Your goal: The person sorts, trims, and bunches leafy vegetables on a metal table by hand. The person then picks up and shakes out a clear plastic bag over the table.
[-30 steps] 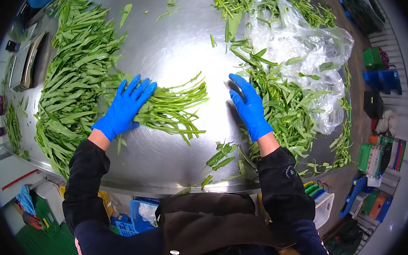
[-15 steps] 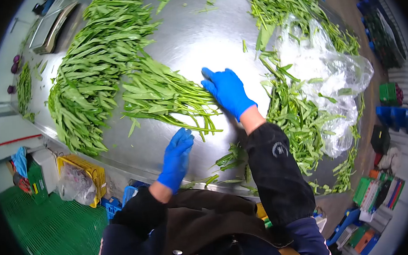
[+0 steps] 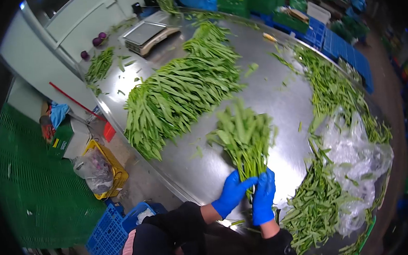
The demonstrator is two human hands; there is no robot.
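Note:
Blue gloves cover both hands. My left hand [image 3: 232, 193] is closed round the lower stems of a bunch of water spinach [image 3: 244, 141], thumb across the front. Against the right side of the same stems, my right hand [image 3: 264, 198] is closed too. The bunch stands upright over the metal table [image 3: 289, 142], leaves pointing away from me and slightly blurred. Beyond it to the left lies a long, neatly lined pile of water spinach [image 3: 182, 88]. Loose greens [image 3: 313, 210] are heaped at the right, beside a crumpled clear plastic bag [image 3: 355, 158].
A weighing scale [image 3: 149, 36] sits at the table's far left, with purple onions [image 3: 97, 41] near it. More greens [image 3: 324, 72] run along the right edge. On the floor at left stand a yellow crate [image 3: 116, 175] and a blue crate [image 3: 106, 238].
Both hands have come together on the bunch, which has gone from lying on the table to upright in front of me. My view has shifted, showing more of the table's far end.

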